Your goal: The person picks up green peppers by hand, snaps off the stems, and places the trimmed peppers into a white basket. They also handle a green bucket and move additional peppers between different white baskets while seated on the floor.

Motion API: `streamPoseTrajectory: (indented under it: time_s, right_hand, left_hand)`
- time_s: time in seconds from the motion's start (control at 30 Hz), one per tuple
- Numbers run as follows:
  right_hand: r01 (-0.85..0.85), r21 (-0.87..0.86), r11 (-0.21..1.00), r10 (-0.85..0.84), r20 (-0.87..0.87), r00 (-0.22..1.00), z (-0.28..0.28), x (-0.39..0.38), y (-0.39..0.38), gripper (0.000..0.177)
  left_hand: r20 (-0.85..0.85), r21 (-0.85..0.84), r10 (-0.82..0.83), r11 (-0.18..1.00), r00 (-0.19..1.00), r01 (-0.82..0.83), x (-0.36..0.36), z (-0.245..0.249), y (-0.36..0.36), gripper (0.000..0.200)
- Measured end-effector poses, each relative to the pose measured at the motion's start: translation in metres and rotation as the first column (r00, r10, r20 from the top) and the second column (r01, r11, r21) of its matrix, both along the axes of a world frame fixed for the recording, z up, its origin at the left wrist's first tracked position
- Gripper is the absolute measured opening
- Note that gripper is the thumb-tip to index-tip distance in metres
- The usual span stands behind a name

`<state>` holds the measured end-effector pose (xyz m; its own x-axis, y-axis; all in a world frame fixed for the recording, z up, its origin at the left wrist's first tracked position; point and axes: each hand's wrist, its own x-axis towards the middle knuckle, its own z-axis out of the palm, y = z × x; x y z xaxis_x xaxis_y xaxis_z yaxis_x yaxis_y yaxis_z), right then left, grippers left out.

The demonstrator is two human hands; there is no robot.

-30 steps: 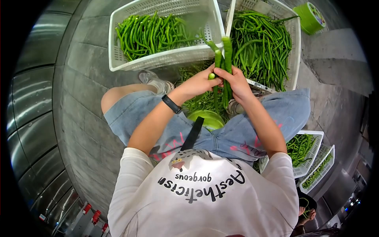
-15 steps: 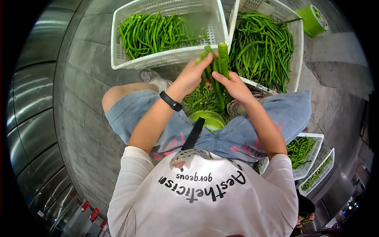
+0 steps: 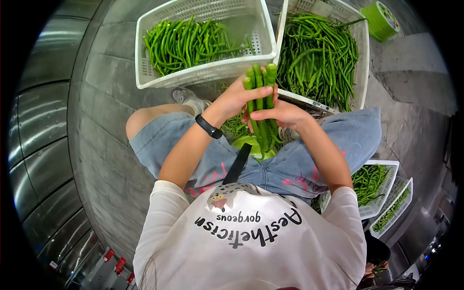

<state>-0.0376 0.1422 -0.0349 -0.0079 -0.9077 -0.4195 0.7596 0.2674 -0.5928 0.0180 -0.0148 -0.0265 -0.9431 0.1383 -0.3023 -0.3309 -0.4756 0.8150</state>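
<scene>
A small bundle of long green chili peppers (image 3: pixel 270 73) is held upright between my two hands, stem ends up and tips hanging over my lap. My left hand (image 3: pixel 238 99), below a black wristband, wraps the bundle from the left with its thumb across the front. From the right, my right hand (image 3: pixel 286 114) closes round the same peppers a little lower, its thumb over them. Behind the bundle, a heap of small green pieces (image 3: pixel 233 126) lies on the floor between my legs. A green stool (image 3: pixel 241 141) shows under me, partly hidden.
Ahead stands a white crate (image 3: pixel 208 69) of lined-up peppers. Beside it is another crate (image 3: pixel 363 72) piled with peppers. A green round stool (image 3: pixel 379 21) is at the far right. Smaller white baskets (image 3: pixel 374 211) of peppers sit right; another person's hands (image 3: pixel 379 267) show below them.
Both hands have drawn the peppers lower, toward my lap. The stem ends are more level now, and my right hand has shifted across the bundle's front.
</scene>
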Motion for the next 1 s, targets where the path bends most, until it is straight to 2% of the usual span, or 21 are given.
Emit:
streamPoseTrajectory:
  time_s: [0.1,0.13,0.17,0.23,0.27,0.3,0.33,0.37,0.4,0.43,0.47,0.5,0.53,0.57,0.6,0.7,0.83,0.87,0.9,0.97,1.0]
  right_hand:
    - [-0.073,0.068,0.995,0.080,-0.104,0.991,-0.010,0.002,-0.003,0.040]
    - [0.050,0.074,0.996,-0.032,-0.226,0.974,-0.007,0.007,-0.003,0.043]
    - [0.105,0.076,0.992,-0.065,-0.413,0.909,-0.008,0.004,-0.002,0.043]
    - [0.210,0.047,0.977,-0.110,-0.731,0.674,-0.016,-0.007,0.007,0.044]
    - [0.319,0.052,0.946,-0.180,-0.734,0.654,-0.020,-0.013,0.013,0.041]
    - [0.360,0.030,0.933,-0.254,-0.654,0.713,-0.018,-0.021,0.017,0.037]
    - [0.351,0.059,0.935,-0.295,-0.421,0.858,-0.018,-0.025,0.021,0.033]
    - [0.332,0.085,0.940,-0.316,-0.160,0.935,-0.017,-0.029,0.022,0.032]
    - [0.284,0.156,0.946,-0.288,0.005,0.958,-0.013,-0.025,0.019,0.038]
    - [0.253,0.125,0.959,-0.270,0.141,0.953,-0.018,-0.017,0.016,0.042]
    - [0.260,0.131,0.957,-0.284,0.229,0.931,-0.020,-0.009,0.017,0.039]
    - [0.264,0.141,0.954,-0.296,0.314,0.902,-0.015,-0.001,0.015,0.036]
    - [0.258,0.146,0.955,-0.290,0.278,0.916,-0.029,0.005,0.018,0.032]
    - [0.251,0.152,0.956,-0.282,0.242,0.928,-0.042,0.010,0.020,0.031]
    - [0.241,0.023,0.970,-0.240,0.238,0.941,-0.007,0.012,0.009,0.036]
    - [0.173,0.052,0.984,-0.180,0.234,0.955,-0.022,0.012,0.009,0.036]
    - [0.307,0.140,0.941,-0.321,0.091,0.943,-0.013,0.002,-0.001,0.026]
    - [0.336,0.118,0.935,-0.344,0.057,0.937,-0.009,-0.007,-0.003,0.025]
    - [0.412,0.138,0.901,-0.396,-0.130,0.909,0.008,-0.010,-0.010,0.030]
    - [0.442,0.059,0.895,-0.411,-0.279,0.868,0.020,-0.028,-0.023,0.028]
    - [0.415,-0.005,0.910,-0.405,-0.224,0.886,0.024,-0.036,-0.029,0.029]
  left_hand:
    - [-0.001,0.042,-0.012,0.999,1.000,0.012,-0.002,-0.001,-0.001,0.026]
    - [0.032,0.014,0.050,0.999,0.998,-0.050,-0.003,0.002,-0.002,0.024]
    - [-0.011,-0.082,0.128,0.988,0.992,-0.129,-0.005,0.006,-0.005,0.024]
    - [-0.117,-0.258,0.268,0.922,0.956,-0.290,-0.008,0.014,-0.015,0.024]
    - [-0.221,-0.393,0.327,0.832,0.919,-0.391,-0.006,0.023,-0.017,0.022]
    - [-0.364,-0.481,0.269,0.765,0.891,-0.428,-0.001,0.027,-0.016,0.022]
    - [-0.493,-0.553,0.191,0.685,0.849,-0.475,0.006,0.031,-0.015,0.021]
    - [-0.605,-0.603,0.096,0.593,0.790,-0.534,0.009,0.034,-0.014,0.020]
    - [-0.691,-0.640,-0.095,0.542,0.717,-0.545,0.012,0.025,-0.013,0.024]
    - [-0.791,-0.612,-0.341,0.447,0.509,-0.652,0.012,0.040,-0.005,0.029]
    - [-0.740,-0.606,-0.574,0.341,0.351,-0.719,0.015,0.030,0.000,0.028]
    - [-0.698,-0.638,-0.650,0.370,0.302,-0.675,0.020,0.038,0.013,0.021]
    - [-0.681,-0.622,-0.704,0.409,0.204,-0.668,0.023,0.029,0.026,0.021]
    - [-0.640,-0.609,-0.753,0.378,0.151,-0.697,0.028,0.022,0.036,0.018]
    - [-0.614,-0.627,-0.773,0.352,0.163,-0.695,0.033,0.015,0.043,0.018]
    - [-0.513,-0.706,-0.824,0.245,0.241,-0.665,0.045,-0.006,0.051,0.019]
    - [-0.373,-0.752,-0.842,0.029,0.389,-0.658,0.047,0.003,0.045,0.023]
    - [-0.268,-0.762,-0.867,-0.075,0.419,-0.643,0.049,0.007,0.040,0.029]
    - [-0.256,-0.774,-0.821,-0.143,0.511,-0.617,0.050,0.012,0.037,0.033]
    - [-0.229,-0.804,-0.702,-0.254,0.674,-0.538,0.055,0.020,0.031,0.040]
    - [-0.204,-0.826,-0.688,-0.261,0.696,-0.500,0.056,0.021,0.028,0.046]
